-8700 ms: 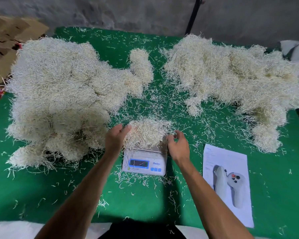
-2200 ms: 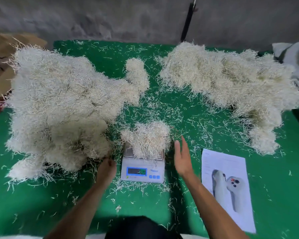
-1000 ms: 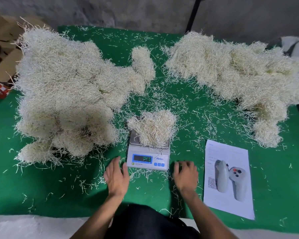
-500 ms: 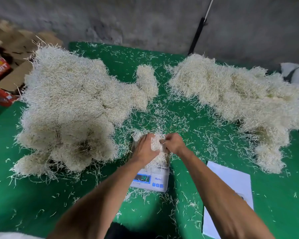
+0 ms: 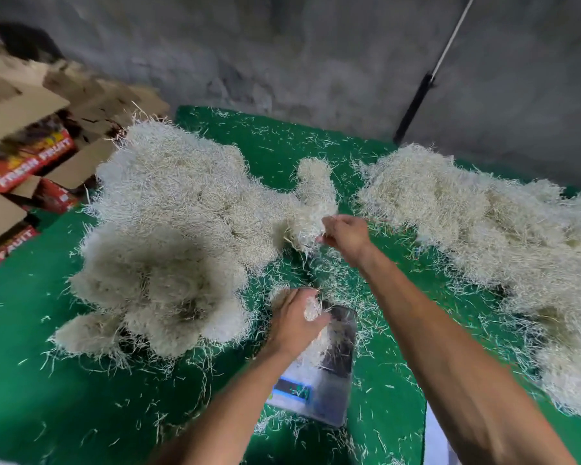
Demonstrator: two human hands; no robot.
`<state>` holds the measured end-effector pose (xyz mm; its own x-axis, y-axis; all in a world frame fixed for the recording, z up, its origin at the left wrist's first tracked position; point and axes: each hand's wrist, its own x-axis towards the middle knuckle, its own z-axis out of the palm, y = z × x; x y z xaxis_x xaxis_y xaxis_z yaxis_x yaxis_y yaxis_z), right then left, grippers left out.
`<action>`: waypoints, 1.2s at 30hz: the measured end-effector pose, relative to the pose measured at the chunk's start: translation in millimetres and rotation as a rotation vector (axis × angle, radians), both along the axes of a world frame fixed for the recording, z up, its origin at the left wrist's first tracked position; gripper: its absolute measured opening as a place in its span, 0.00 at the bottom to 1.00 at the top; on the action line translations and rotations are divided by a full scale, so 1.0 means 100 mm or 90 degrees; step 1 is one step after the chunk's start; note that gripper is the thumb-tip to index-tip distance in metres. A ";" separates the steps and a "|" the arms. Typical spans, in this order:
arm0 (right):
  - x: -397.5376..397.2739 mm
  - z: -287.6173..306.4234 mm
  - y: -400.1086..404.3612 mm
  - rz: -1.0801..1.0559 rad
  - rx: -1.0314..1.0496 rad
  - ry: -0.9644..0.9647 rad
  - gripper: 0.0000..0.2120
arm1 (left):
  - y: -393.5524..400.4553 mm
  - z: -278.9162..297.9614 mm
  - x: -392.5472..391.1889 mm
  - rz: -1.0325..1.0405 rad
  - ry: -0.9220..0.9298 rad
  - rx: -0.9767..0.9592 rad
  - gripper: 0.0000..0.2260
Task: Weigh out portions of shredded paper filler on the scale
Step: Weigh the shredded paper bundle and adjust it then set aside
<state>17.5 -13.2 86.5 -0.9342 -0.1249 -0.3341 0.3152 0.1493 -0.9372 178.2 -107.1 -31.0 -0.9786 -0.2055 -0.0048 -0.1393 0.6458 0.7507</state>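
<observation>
Green cloth (image 5: pixel 47 380) is covering the table under a grey concrete wall (image 5: pixel 282 45), and loose shreds are lying scattered all over it. Taking the scale (image 5: pixel 319 380) as the landmark: it is sitting near the front edge, its steel pan mostly showing bare at the right side, with some filler clinging at the left under the hand. Its display is lit, but the reading is too blurred to tell.

Left of the scale and running back from it, the big pile (image 5: pixel 168 236) is lying heaped high. Right of the scale and further back, the second pile (image 5: pixel 483 223) is spreading along the cloth. Beyond the big pile, cardboard fruit boxes (image 5: pixel 24 156) are stacking up off the table edge. A white sheet (image 5: pixel 433 441) is peeking in just right of the scale, mostly hidden by the forearm.

The left hand (image 5: pixel 292 320) is hovering over the pan's back-left corner, fingers curled round a clump of filler (image 5: pixel 311 308). The right hand (image 5: pixel 344 234) is reaching behind the scale to the near tip of the big pile, fingers pinching a tuft (image 5: pixel 302 229) there.

By my judgement a portion is being taken off the pan while the next is being gathered. With both piles this large, much filler seems left to weigh; which pile is weighed stock I cannot tell.
</observation>
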 end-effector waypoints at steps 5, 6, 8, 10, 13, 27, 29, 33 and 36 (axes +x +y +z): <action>0.03 0.45 -1.08 0.146 -0.108 0.030 0.12 | -0.26 0.15 -0.04 0.039 0.043 -0.114 0.29; 0.04 0.52 -1.21 0.171 -0.117 0.036 0.13 | -0.32 0.17 -0.04 0.050 0.038 -0.100 0.32; 0.09 0.57 -1.31 0.223 -0.068 0.066 0.17 | -0.41 0.18 -0.04 0.075 0.036 -0.067 0.38; 0.15 0.48 -1.19 0.231 0.050 0.119 0.19 | -0.45 0.17 -0.05 0.104 0.038 -0.016 0.34; 0.23 0.11 -0.75 0.153 0.142 0.117 0.21 | -0.50 0.05 0.02 0.127 0.042 0.068 0.18; 1.33 -1.12 0.71 -0.131 0.130 0.097 0.17 | -0.56 -0.28 0.28 0.127 0.025 0.091 0.18; 1.40 -1.16 0.71 -0.144 0.121 0.106 0.17 | -0.54 -0.29 0.32 0.142 0.038 0.100 0.18; 1.47 -1.20 0.69 -0.161 0.094 0.089 0.15 | -0.57 -0.35 0.35 0.162 0.000 0.127 0.07; 1.51 -1.21 0.67 -0.161 0.081 0.070 0.13 | -0.58 -0.36 0.37 0.173 -0.008 0.141 0.09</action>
<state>168.1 54.0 -34.6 -0.9619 0.1529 -0.2267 0.2546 0.1976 -0.9466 215.2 -165.0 -67.1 -0.8882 -0.4505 -0.0900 -0.2934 0.4054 0.8658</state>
